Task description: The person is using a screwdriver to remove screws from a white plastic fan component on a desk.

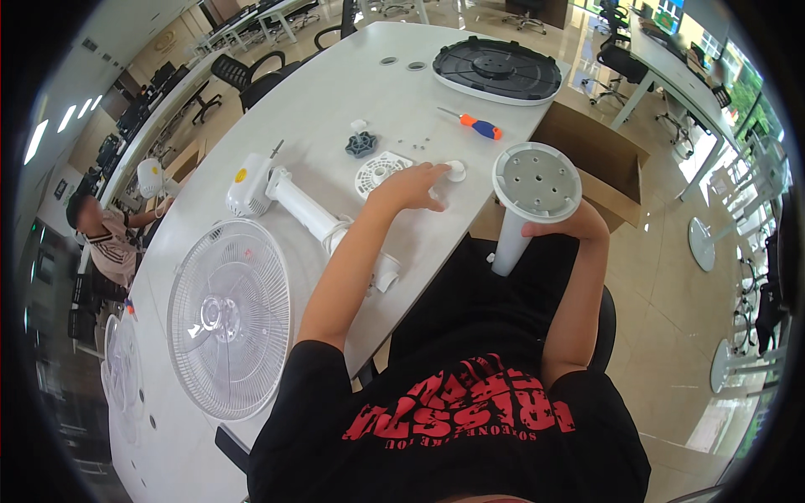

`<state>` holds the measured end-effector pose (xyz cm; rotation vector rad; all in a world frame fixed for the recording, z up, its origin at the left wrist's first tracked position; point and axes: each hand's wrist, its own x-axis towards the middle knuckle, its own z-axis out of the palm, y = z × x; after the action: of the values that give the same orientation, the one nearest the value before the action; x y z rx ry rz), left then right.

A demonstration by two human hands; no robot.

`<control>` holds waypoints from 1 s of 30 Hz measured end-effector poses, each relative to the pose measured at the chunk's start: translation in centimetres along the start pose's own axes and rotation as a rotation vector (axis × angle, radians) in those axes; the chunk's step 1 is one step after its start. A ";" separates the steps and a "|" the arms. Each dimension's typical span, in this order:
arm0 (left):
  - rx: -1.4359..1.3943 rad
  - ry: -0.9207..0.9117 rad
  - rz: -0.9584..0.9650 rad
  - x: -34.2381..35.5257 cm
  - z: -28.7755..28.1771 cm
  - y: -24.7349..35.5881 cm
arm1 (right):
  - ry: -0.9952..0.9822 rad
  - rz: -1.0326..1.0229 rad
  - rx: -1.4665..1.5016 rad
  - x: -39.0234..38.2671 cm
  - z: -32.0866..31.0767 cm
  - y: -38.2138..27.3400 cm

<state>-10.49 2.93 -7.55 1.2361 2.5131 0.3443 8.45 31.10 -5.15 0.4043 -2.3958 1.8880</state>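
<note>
While the left hand [412, 186] is reaching over the table [335, 92], its fingers are spreading loosely and just touching a small white cap [455, 170]; nothing is clamped yet. The right hand [563, 228] is wrapping tight around a white pole [510, 245], holding it upright over the lap with its round flange [536, 181] facing up.

Handling note: pinching the cap by its rim between thumb and forefinger is likely working better than pressing it flat (it is small and may skid), and keeping the pole steady is leaving the flange holes reachable.

Item, pole: white plastic, tapering downward, wide disc top pierced with several holes, sitting just off the table's edge near the cap.

Lying nearby: screwdriver [480, 126], white vented disc [379, 173], dark nut [361, 144], black base [497, 70], fan grille [228, 317].
</note>
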 end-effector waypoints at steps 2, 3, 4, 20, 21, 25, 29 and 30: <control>0.000 -0.001 0.005 -0.1 -0.2 0.3 | -0.007 0.013 0.014 0.1 -0.2 0.3; -0.001 -0.002 -0.001 -0.1 -0.3 0.4 | -0.024 0.023 0.034 0.0 -0.3 0.3; 0.002 -0.005 0.009 -0.2 -0.4 0.5 | -0.014 0.024 0.031 -0.1 -0.2 0.0; -0.102 0.225 0.086 -2.4 -2.6 2.1 | 0.183 -0.027 0.077 -1.2 -2.1 -0.1; -0.124 0.276 0.074 -2.4 -3.0 2.6 | 0.143 -0.030 0.076 -1.2 -2.4 0.0; -0.162 0.347 0.087 -2.7 -4.0 3.8 | 0.092 -0.096 0.052 -0.4 -3.2 -0.2; -0.158 0.460 0.147 -4.0 -5.2 5.3 | 0.071 -0.100 -0.008 0.3 -5.4 0.5; -0.150 0.499 0.155 -4.5 -5.5 5.9 | 0.088 -0.144 0.032 0.3 -5.9 0.4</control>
<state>-5.75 2.49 0.37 1.4272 2.7227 0.9675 7.41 36.83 -4.04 0.4723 -2.2201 1.8436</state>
